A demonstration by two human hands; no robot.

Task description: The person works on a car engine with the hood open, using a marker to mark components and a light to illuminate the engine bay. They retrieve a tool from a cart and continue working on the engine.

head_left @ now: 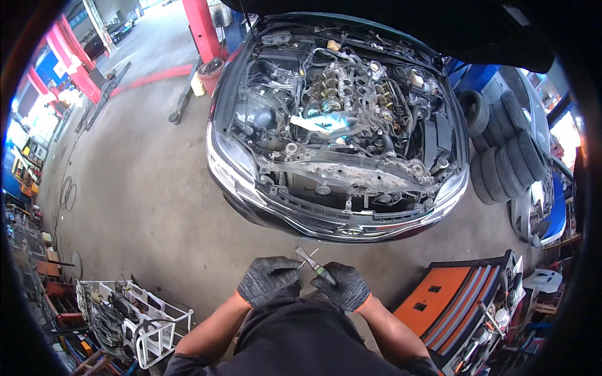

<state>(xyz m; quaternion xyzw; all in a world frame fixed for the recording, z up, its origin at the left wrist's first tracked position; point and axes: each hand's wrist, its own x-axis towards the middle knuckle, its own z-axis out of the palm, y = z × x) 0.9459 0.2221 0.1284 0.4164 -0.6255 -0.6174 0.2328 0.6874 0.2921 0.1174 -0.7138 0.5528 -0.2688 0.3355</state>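
Note:
Both my hands wear dark grey knit gloves with orange cuffs and are close together in front of my body. Pinched in the fingers of my left hand point(269, 281) is a thin, pale metal rod point(309, 258), slanting up to the right. My right hand point(343, 287) is closed round the green and dark handle of a scraper-like tool point(323, 272), whose flat metal blade points up and left. Rod and blade cross in this view; I cannot tell whether they touch. Beyond my hands stands a dark car point(351, 230) with its hood raised and engine point(351, 94) exposed.
An orange and grey tool cabinet point(433, 294) stands at my right, with tools along its side. A white rack point(157, 338) full of parts is at my left. Stacked tires point(501, 169) lie beyond the car's right side. Red lift posts point(204, 31) rise behind, left.

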